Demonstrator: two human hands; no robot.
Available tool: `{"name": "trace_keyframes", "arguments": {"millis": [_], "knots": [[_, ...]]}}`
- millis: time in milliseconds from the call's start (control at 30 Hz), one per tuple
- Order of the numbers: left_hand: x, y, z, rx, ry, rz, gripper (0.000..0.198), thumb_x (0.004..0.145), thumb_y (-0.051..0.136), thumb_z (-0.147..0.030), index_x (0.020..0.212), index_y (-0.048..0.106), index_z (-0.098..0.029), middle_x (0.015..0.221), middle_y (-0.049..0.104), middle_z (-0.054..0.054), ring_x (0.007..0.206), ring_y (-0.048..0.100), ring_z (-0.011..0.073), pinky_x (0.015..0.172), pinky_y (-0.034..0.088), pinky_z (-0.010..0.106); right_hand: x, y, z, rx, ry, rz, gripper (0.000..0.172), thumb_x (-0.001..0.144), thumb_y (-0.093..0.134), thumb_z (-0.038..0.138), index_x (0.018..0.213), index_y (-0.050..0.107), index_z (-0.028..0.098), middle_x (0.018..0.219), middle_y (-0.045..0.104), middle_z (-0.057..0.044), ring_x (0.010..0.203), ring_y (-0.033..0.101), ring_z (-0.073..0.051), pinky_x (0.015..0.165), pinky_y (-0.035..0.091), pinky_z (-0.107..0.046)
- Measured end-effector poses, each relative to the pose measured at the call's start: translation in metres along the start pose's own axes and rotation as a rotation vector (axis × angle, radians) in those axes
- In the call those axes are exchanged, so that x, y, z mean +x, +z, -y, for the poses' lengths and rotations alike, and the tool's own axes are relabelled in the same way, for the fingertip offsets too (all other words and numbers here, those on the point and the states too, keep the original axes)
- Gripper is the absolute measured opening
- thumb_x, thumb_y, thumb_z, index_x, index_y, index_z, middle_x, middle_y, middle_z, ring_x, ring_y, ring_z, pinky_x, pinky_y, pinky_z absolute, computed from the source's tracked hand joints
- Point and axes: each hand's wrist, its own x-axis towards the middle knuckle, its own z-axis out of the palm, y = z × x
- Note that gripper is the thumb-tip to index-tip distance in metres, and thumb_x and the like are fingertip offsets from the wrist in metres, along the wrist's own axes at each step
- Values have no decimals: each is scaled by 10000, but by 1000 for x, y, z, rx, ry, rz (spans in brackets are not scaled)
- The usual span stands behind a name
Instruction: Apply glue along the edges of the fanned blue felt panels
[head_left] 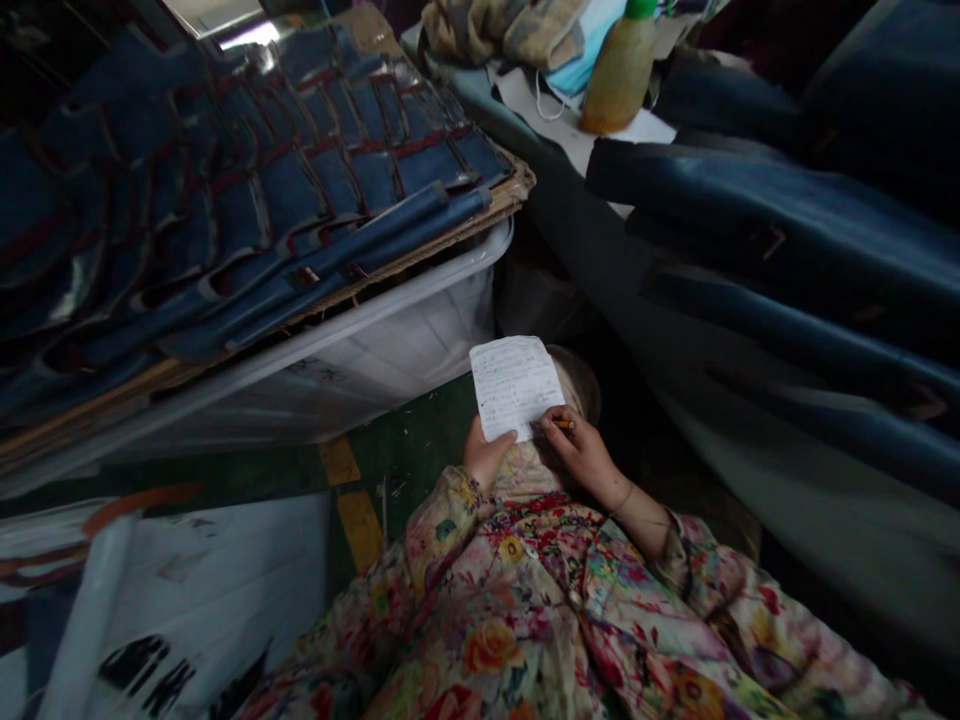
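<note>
A small white sheet of paper (514, 380) covered in rows of handwriting lies over my lap. My left hand (486, 452) pinches its lower left corner, the thumb on top and the other fingers hidden beneath. At the lower right of the sheet, my right hand (589, 455) is closed on a short orange pencil (564, 424). Its point end is too small to make out, so I cannot tell whether it touches the paper.
A white plastic bin (405, 325) on the left bears cardboard (517, 185) with stacked blue pieces (285, 190). More blue pieces (750, 220) overhang at the right. A green-capped bottle (619, 75) stands on the back table. Another white bin (225, 590) is at lower left.
</note>
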Motion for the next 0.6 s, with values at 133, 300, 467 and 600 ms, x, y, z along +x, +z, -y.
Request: {"name": "trace_keyframes", "arguments": {"millis": [133,300,467,600], "knots": [[1,0,0,5,1,-10,515,490,799,-205,960,596,-150,959,696,73,959,621,259,900,444,406,1,0,1,-16,4,11,179,865,446,340,803,512,186,702,526,-3,655,503,-133,625,403,-246],[0,0,0,-1,-3,-9,515,488,799,-212,955,593,-148,949,697,74,946,624,258,894,446,409,1,1,-1,-19,17,36,187,861,444,342,786,515,186,696,534,-6,656,505,-137,626,403,-252],[0,0,-1,-8,-5,-2,492,507,785,-211,954,590,-149,960,694,76,949,623,256,893,445,408,1,0,0,-23,21,36,182,867,444,339,786,503,187,682,516,2,632,490,-129,606,391,-245],[0,0,0,0,5,-3,496,500,787,-218,951,593,-149,952,695,75,946,623,258,896,443,412,1,1,-2,-29,22,24,175,865,443,332,783,502,189,678,512,2,635,485,-130,607,392,-246]]}}
